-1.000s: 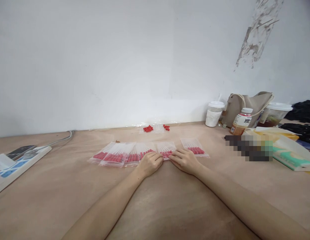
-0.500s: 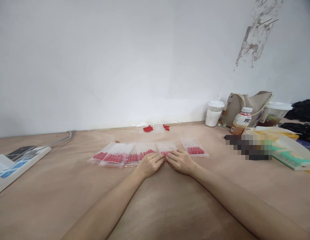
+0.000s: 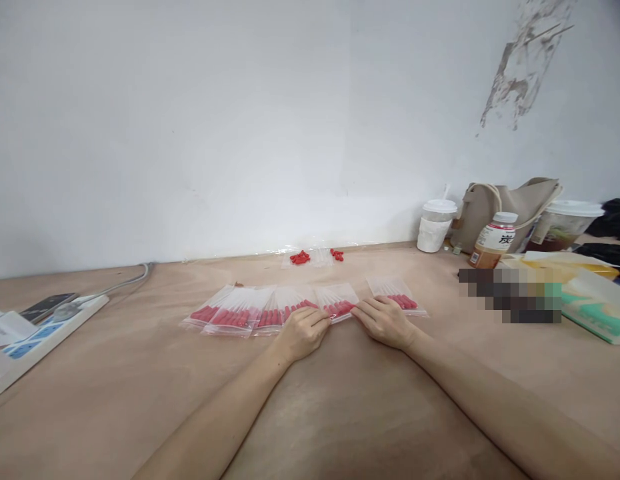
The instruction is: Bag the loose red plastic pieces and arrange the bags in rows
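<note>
A clear zip bag with a row of small red rod-shaped pieces lies between my hands, its zip edge towards me. My left hand is closed at the left end of that edge, fingertips pinched on the plastic. At the right end, my right hand has its bent fingers pressed together on the same edge. Left of these, several filled zip bags overlap in a row, partly behind my left hand. Another filled zip bag lies behind my right hand, which covers part of it.
Loose red pieces rest on plastic bags near the wall. To the left lie a power strip and a phone. On the right stand a lidded cup, a bottle, a handbag and a tissue pack.
My right hand has slid right along the zip edge, away from my left hand, baring more of the red pieces. My left hand stays at the left end. The view has shifted slightly.
</note>
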The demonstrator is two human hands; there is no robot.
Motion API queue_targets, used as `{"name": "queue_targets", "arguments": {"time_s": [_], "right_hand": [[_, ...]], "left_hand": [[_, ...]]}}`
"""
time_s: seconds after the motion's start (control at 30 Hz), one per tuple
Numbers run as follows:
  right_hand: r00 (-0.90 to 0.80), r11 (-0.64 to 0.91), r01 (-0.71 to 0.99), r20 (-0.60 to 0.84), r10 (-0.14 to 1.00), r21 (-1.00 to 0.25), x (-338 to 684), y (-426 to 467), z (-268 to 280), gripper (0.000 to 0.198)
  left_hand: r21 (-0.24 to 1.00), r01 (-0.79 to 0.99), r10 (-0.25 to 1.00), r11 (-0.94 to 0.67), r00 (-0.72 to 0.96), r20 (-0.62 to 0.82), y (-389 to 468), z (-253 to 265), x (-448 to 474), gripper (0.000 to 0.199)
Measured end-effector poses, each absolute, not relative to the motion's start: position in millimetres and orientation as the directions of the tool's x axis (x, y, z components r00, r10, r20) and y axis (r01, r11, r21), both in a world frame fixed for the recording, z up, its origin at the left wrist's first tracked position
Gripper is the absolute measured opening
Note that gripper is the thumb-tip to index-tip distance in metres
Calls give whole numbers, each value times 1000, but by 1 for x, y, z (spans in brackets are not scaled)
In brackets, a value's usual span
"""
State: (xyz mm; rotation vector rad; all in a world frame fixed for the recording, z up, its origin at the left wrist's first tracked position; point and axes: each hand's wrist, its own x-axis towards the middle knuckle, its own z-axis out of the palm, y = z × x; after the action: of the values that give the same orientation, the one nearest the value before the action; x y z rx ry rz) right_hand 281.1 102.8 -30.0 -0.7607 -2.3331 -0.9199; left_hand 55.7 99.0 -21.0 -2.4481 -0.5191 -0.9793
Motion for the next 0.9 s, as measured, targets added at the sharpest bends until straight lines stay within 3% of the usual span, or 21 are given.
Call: {"name": "queue_targets", "arguments": {"time_s": [0.33, 0.53, 0.67, 0.73, 0.8, 0.9], "right_hand": [[-658, 571, 712, 671, 340, 409, 302, 101, -31, 27], [-628, 632, 720, 657, 417, 287, 290, 97, -26, 18], [-617, 573, 745, 680, 396, 341, 275, 98, -30, 15], [-618, 529, 751, 702, 354, 395, 273, 100, -34, 14], [-583, 487, 776, 750, 313, 401, 276, 102, -35, 14], [-459, 453, 838, 842, 284, 304, 287, 104, -31, 15]], "left_hand": [[-206, 506, 216, -838, 652, 727, 99, -26, 52, 16], [-151, 500, 249, -853, 644, 723, 100, -25, 54, 16], [-139, 496, 275, -857, 669, 691, 101, -23, 54, 15], [-103, 544, 343, -832, 653, 675, 99, -21, 52, 17], [-72, 634, 448, -770, 618, 646, 95, -19, 48, 36], [-75, 795, 619, -602, 525, 584, 87, -17, 44, 47]]}}
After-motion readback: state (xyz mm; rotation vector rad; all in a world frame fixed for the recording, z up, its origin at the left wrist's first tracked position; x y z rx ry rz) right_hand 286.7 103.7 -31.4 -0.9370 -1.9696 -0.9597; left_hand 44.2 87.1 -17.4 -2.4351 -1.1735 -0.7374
